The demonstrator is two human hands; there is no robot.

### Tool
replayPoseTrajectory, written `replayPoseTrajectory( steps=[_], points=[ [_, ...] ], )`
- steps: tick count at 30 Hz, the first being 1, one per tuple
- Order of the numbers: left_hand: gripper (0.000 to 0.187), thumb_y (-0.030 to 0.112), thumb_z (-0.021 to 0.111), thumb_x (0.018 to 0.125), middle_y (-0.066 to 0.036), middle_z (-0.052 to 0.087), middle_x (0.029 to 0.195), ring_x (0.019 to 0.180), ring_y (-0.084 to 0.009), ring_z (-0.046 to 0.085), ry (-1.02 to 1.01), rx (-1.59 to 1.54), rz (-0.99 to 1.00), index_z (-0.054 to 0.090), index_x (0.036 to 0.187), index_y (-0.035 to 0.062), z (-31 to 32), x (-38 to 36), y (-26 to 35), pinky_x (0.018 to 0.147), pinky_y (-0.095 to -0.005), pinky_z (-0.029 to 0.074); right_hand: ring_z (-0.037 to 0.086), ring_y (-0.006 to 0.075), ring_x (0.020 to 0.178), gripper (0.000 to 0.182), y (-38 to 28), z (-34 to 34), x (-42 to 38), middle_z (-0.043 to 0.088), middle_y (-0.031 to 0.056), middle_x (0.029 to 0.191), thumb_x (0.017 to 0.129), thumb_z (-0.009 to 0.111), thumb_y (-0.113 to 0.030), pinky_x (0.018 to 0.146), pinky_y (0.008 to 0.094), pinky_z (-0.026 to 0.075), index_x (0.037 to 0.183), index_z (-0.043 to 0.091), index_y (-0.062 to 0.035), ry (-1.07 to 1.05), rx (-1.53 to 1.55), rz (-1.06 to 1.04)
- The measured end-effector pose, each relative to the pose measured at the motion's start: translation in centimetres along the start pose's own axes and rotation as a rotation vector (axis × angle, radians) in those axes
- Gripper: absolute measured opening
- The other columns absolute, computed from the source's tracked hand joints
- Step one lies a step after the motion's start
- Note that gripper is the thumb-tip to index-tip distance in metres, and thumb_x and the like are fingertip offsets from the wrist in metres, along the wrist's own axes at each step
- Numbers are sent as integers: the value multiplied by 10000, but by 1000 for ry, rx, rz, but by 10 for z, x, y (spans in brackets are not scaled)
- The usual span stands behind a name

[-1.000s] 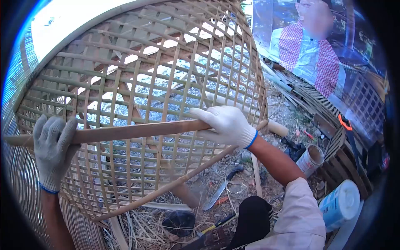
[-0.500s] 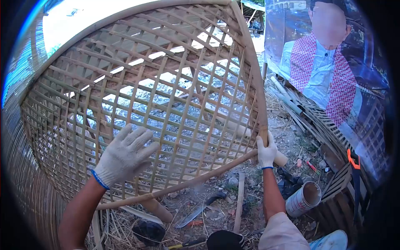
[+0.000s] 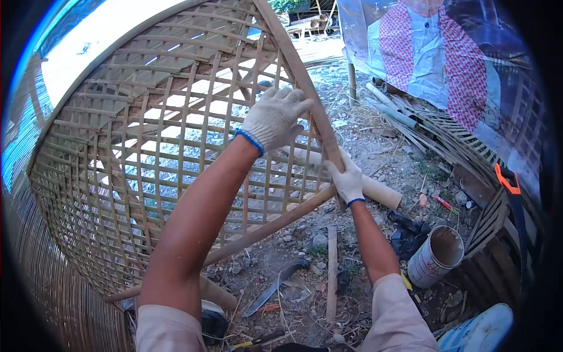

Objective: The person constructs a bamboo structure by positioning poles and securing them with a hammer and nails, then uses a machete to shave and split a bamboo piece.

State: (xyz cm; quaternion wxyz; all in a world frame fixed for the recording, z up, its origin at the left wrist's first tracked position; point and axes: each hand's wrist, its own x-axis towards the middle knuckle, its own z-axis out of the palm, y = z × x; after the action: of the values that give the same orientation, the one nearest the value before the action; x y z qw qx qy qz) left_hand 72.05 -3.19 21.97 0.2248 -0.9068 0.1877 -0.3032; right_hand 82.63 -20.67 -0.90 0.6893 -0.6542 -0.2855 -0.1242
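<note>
A large woven bamboo lattice frame [image 3: 135, 146], domed and open-meshed, stands on its side in front of me. My left hand [image 3: 274, 116], in a white knit glove, lies on the upper right of the lattice beside its edge strip, fingers spread. My right hand [image 3: 347, 178], also gloved, grips the frame's right edge strip [image 3: 296, 67] where it meets the lower cross pole [image 3: 264, 229].
On the ground lie a curved knife [image 3: 275, 286], a flat wooden slat [image 3: 332, 273], a cardboard tube [image 3: 375, 190], a tin can [image 3: 437, 255] and straw. Stacked bamboo panels [image 3: 463, 152] and a printed banner [image 3: 434, 53] stand at the right. A blue-white container [image 3: 478, 331] sits bottom right.
The loose wooden strip held a second ago is gone from my hands. My left hand moved from the lattice's lower left to its upper right; my right hand took hold of the right edge.
</note>
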Motion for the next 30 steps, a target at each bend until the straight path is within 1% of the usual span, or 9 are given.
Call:
replayPoseTrajectory(
  steps=[2, 3, 7, 10, 14, 19, 26, 28, 30],
  points=[
    [564, 236, 743, 904, -114, 556, 1437, 1356, -342, 517, 15, -22, 18, 561, 1435, 178, 24, 22, 4, 1144, -488, 438, 695, 220, 1117, 569, 5, -3, 2, 719, 169, 1219, 929, 768, -252, 968, 346, 527, 1425, 604, -27, -28, -75, -17],
    [563, 243, 741, 904, -108, 558, 1435, 1362, -334, 512, 4, 11, 41, 564, 1436, 190, 33, 31, 8, 1142, -490, 432, 686, 287, 1107, 611, -2, -5, 1, 693, 196, 1192, 918, 766, -323, 973, 384, 520, 1434, 602, -40, -27, -87, -25],
    [566, 275, 736, 903, -84, 564, 1426, 1366, -302, 500, -38, 125, 97, 568, 1444, 246, 70, 48, 23, 1132, -502, 404, 642, 350, 1040, 709, 5, -20, 13, 621, 193, 1099, 876, 766, -505, 948, 439, 512, 1428, 623, -84, -98, -372, -63],
    [479, 300, 739, 897, -70, 599, 1358, 1324, -274, 513, 30, 145, 128, 643, 1366, 283, 100, 45, 21, 1116, -509, 375, 644, 349, 1024, 716, 12, -32, 22, 625, 191, 1102, 870, 766, -538, 933, 439, 514, 1432, 631, -115, -174, -433, -91],
    [327, 286, 752, 878, -50, 626, 1277, 1300, -265, 514, 87, 93, 157, 734, 1204, 276, 113, 38, 11, 1124, -507, 358, 629, 299, 928, 544, 36, -49, 24, 632, 169, 1108, 988, 682, -366, 881, 397, 516, 1458, 612, -101, -269, -417, -153],
    [343, 272, 743, 890, -56, 604, 1331, 1332, -273, 495, 111, 77, 176, 716, 1232, 258, 113, 37, 9, 1129, -502, 357, 670, 300, 1183, 427, 61, -57, -16, 678, 203, 1299, 1016, 621, -225, 1014, 372, 524, 1400, 643, -38, -72, -206, 39],
    [457, 370, 743, 902, -85, 568, 1392, 1434, -323, 424, 61, 37, 163, 660, 1327, 224, 109, 32, 10, 1233, -568, 295, 662, 227, 1228, 412, 93, -17, -68, 679, 163, 1352, 998, 676, -149, 1029, 356, 524, 1369, 647, 28, 157, -27, -4],
    [548, 442, 774, 861, -81, 554, 1401, 1437, -314, 419, 77, 53, 157, 641, 1350, 236, 106, 29, 11, 1240, -570, 298, 662, 215, 1222, 445, 105, -8, -73, 669, 161, 1377, 997, 681, -130, 1030, 341, 524, 1409, 617, 26, 160, 154, 182],
    [594, 477, 783, 843, -76, 550, 1401, 1432, -308, 421, 73, 79, 149, 628, 1363, 234, 104, 29, 13, 1249, -564, 293, 662, 206, 1213, 468, 97, -8, -77, 672, 157, 1372, 1001, 680, -132, 1029, 338, 525, 1431, 595, 30, 148, 143, 183]
  ],
)
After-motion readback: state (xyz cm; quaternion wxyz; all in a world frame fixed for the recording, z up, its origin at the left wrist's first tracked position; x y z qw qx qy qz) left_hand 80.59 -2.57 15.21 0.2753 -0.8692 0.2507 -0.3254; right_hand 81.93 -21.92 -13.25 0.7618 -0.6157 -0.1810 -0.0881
